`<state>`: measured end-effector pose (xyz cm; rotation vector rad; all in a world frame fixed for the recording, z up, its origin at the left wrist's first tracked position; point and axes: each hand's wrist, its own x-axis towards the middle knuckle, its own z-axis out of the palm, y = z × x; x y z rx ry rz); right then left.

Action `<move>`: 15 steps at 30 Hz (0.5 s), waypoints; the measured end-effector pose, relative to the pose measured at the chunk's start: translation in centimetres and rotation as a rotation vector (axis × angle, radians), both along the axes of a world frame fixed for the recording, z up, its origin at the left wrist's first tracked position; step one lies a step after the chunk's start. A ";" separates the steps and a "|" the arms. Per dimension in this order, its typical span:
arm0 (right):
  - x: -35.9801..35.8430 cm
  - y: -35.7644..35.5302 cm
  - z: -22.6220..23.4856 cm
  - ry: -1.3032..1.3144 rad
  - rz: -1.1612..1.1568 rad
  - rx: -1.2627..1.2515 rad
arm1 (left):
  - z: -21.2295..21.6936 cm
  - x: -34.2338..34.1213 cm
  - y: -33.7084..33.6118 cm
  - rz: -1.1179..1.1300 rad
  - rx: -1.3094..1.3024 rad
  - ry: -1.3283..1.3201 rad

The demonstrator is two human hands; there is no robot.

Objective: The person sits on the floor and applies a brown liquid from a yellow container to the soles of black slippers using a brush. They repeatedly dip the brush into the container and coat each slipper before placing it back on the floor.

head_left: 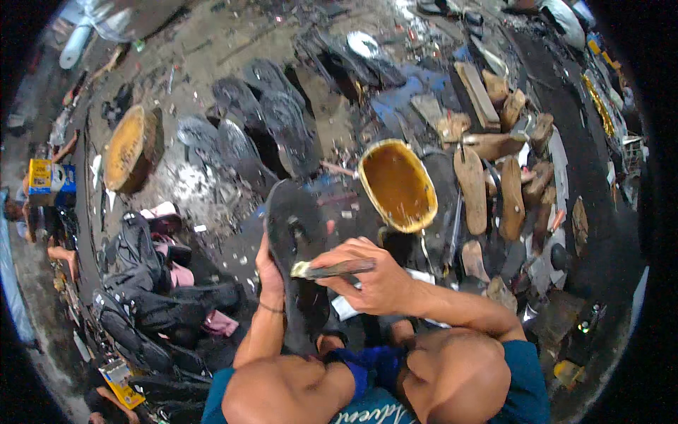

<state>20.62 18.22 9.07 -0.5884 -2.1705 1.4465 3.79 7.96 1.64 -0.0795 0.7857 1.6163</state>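
Note:
A long black shoe sole (pixel 291 205) stands lengthwise in front of me, its flat face toward me. My left hand (pixel 268 272) is closed round its left edge, with part of the fingers hidden behind it. In my right hand (pixel 381 283) is a brush (pixel 342 269) with a dark flat handle, gripped between thumb and fingers. Its pale, clotted tip touches or hovers just over the middle of the sole; I cannot tell which. Beyond my right hand sits a yellow-rimmed tub (pixel 363 177) holding amber, glue-like liquid.
Several dark soles (pixel 286 116) lie ahead of me. Wooden shoe lasts (pixel 472 191) are heaped at the right. Black and pink shoe parts (pixel 169 311) pile up at the left, below a round wooden block (pixel 127 148). Scraps litter the floor.

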 end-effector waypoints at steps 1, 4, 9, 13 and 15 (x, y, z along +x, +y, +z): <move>-0.3 0.1 0.6 0.106 -0.065 0.056 | -0.3 0.5 0.0 -0.048 -0.100 0.164; -1.3 3.9 0.7 0.027 -0.407 0.274 | 0.1 2.0 -0.1 -0.216 -0.140 0.106; -0.5 6.5 -1.7 0.245 -0.250 0.011 | 1.5 1.8 -0.3 -0.128 0.049 0.003; -0.3 6.2 -2.4 0.171 -0.390 -0.052 | 0.4 -0.3 -0.5 -0.150 0.088 0.034; -0.8 4.1 -1.4 0.172 -0.214 0.119 | -0.8 -1.4 -0.6 -0.027 0.007 -0.060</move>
